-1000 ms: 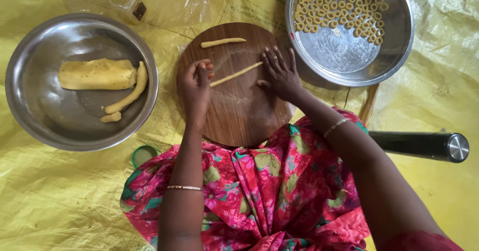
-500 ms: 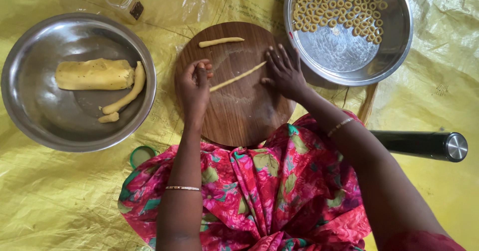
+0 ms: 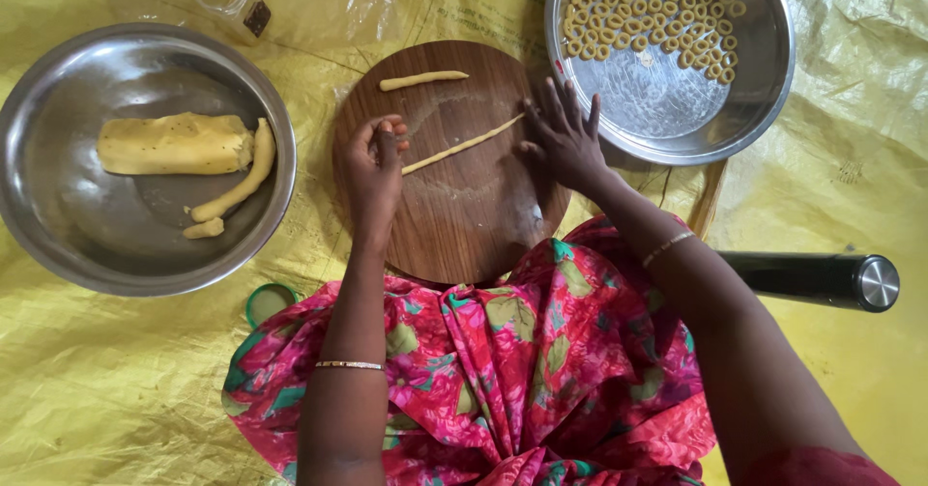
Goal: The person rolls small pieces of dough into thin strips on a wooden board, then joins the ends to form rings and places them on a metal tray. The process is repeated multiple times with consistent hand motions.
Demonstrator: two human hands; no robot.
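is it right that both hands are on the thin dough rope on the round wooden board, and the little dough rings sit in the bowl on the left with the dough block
Not quite. The left hand and right hand are on the thin dough rope on the round wooden board, but the head view shows the dough rings in the right bowl. The left bowl holds the dough block.

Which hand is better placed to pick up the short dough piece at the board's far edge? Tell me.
Left, probably. The left hand sits just below the short dough piece, while the right hand rests at the far end of the thin dough rope, by the ring-filled pan.
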